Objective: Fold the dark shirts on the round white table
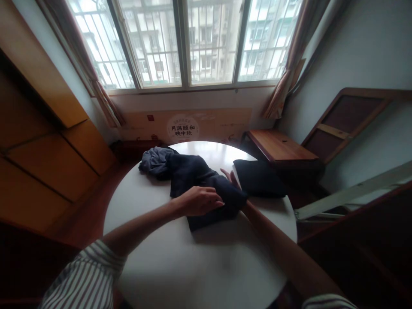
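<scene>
A dark navy garment (pixel 188 169) lies loosely spread across the middle of a white round table (pixel 144 253). Over its near part is my left hand (pixel 201 201), its fingers curled closed against the cloth. My right hand (pixel 231 177) reaches in from the right, with part of the garment draped over its wrist and back. Its fingers show beyond the cloth, stretched and apart; the rest of the hand is hidden. Right of it lies a flat, folded dark cloth (pixel 259 178). A bunched grey-blue cloth (pixel 157 162) sits at the garment's far left end.
Beyond the table stand a low wooden table (pixel 283 145) and a printed board (pixel 215 122) under a barred window (pixel 210 43). Wooden cabinets (pixel 41 163) are on the left. A pale rail (pixel 354 189) runs close by the table's right edge.
</scene>
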`<state>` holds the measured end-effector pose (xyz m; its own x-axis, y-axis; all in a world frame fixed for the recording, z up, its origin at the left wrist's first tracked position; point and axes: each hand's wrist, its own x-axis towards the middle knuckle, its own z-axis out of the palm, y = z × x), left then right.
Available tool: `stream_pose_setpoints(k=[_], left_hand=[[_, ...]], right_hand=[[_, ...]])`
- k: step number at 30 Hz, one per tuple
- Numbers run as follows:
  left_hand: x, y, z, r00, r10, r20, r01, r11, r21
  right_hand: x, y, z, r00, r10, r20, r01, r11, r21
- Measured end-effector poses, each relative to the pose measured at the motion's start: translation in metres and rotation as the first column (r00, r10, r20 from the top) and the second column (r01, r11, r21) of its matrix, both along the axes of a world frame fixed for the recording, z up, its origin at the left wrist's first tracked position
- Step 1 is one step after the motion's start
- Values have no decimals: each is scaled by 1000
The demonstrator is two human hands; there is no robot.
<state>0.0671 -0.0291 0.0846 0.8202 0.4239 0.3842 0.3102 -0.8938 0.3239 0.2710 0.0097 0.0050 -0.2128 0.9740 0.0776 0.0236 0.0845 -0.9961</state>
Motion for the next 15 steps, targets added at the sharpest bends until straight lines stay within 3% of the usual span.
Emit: stream_pose_setpoints(k=[2,4,7,9,12,14,15], left_hand=[[1,-4,-14,998,23,58,-21,998,-51],[-11,9,-28,965,211,157,-204,977,-59],[-39,39,-50,845,505,177,-508,861,-33],[-54,54,-65,781,611,129,-616,788,-7],[-63,63,-79,733,672,109,-667,741,-81],[-64,66,-81,720,670,181,-618,737,-274],[-66,68,-79,701,667,251,-528,723,-445]], right_hand=[[3,2,1,988,-10,-155,1,999,-54],[7,4,1,961,-37,-276,9,995,-102],[12,8,-1,964,-28,-264,1,995,-103],[14,8,-2,965,0,-261,-24,996,-87],[14,7,-4,970,6,-243,-24,997,-71],[15,7,-5,981,-18,-195,6,998,-61],[17,7,-5,988,-41,-152,35,998,-43]])
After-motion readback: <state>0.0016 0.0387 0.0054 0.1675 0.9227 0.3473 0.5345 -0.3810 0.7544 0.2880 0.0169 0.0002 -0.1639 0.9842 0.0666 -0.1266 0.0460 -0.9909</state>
